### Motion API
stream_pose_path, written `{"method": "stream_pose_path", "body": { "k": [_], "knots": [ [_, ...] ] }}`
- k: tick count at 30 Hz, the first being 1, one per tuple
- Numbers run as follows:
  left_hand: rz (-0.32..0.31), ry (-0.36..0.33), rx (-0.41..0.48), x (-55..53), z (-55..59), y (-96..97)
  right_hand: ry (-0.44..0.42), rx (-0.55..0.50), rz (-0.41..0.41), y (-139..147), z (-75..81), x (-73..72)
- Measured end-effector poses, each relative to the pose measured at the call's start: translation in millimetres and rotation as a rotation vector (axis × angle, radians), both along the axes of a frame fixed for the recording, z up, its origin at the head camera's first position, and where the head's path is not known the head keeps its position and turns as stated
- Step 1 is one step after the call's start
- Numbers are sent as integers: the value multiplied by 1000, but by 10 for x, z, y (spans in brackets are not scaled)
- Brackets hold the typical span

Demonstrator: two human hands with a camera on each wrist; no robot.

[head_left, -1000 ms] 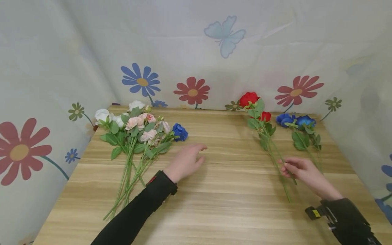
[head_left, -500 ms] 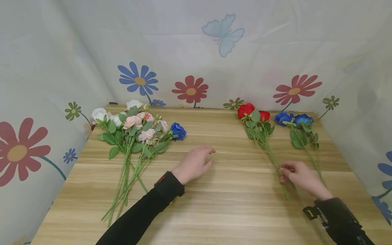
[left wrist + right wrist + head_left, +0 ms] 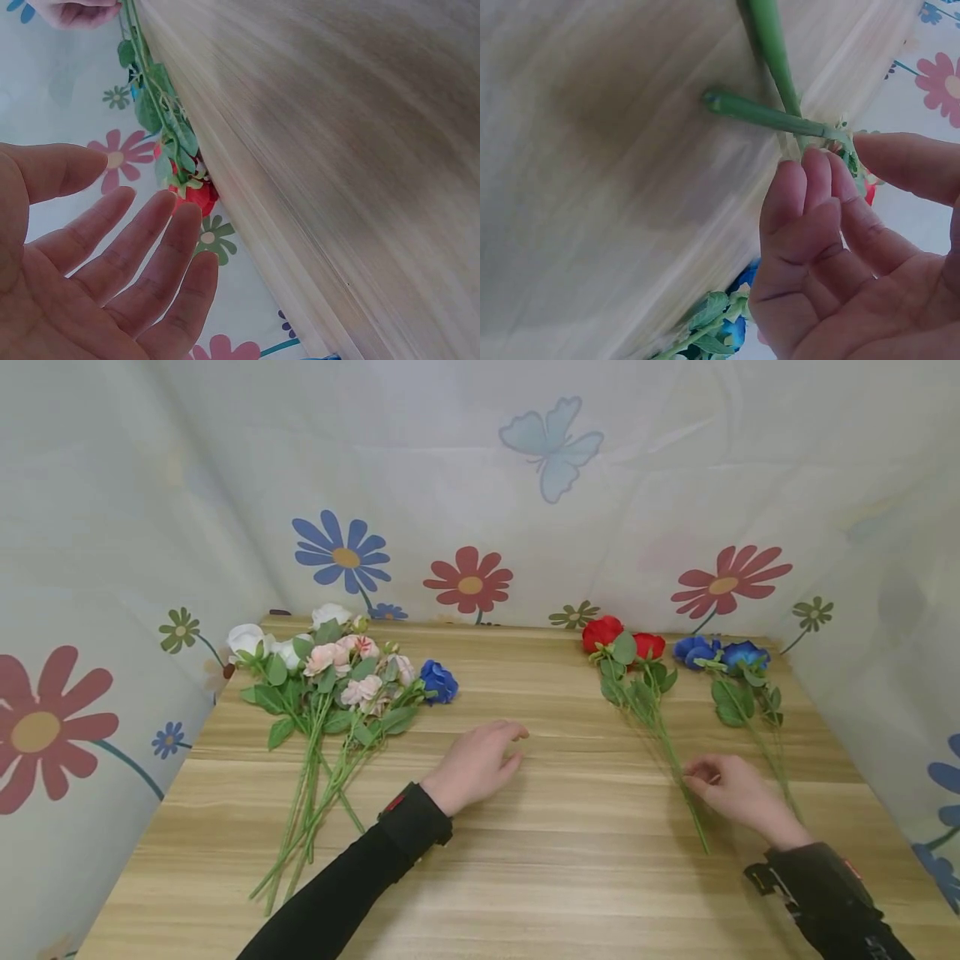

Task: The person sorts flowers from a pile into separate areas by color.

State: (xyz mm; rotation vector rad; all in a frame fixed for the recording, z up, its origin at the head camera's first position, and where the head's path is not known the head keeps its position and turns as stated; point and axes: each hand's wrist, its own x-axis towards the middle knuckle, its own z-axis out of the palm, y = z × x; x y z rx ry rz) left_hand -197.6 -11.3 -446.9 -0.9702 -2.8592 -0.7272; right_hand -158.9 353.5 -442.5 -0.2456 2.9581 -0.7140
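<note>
In the head view, my right hand (image 3: 738,793) is at the stems of two red roses (image 3: 603,633) lying at the back right. The right wrist view shows a green stem (image 3: 757,114) between its thumb and fingertips, crossing over a second stem (image 3: 774,45). The thumb and fingers are bent toward each other there. My left hand (image 3: 474,764) hovers over the middle of the table, palm inward and holding nothing. Its fingers are spread and loosely bent in the left wrist view. Two blue roses (image 3: 742,655) lie just right of the red ones.
A bunch of white roses (image 3: 246,640), pale pink roses (image 3: 326,658) and one blue rose (image 3: 438,682) lies on the left of the wooden table (image 3: 555,877). Behind stands a white curtain (image 3: 420,460) with printed flowers and a butterfly.
The red rose in my right hand has come down beside the other, its bloom lower, and my hand has shifted slightly left. My left hand has drifted right and then stayed.
</note>
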Motion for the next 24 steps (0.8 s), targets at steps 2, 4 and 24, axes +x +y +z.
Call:
{"method": "stream_pose_path", "body": {
  "k": [2, 4, 24],
  "knots": [
    [0, 3, 0, 0, -2, -2, 1, -1, -3, -4, 2, -20],
    [-2, 7, -3, -1, -1, -1, 9, 11, -15, -18, 12, -55],
    [-6, 13, -3, 3, 5, 13, -206, -42, -8, -235, -6, -443]
  ]
}}
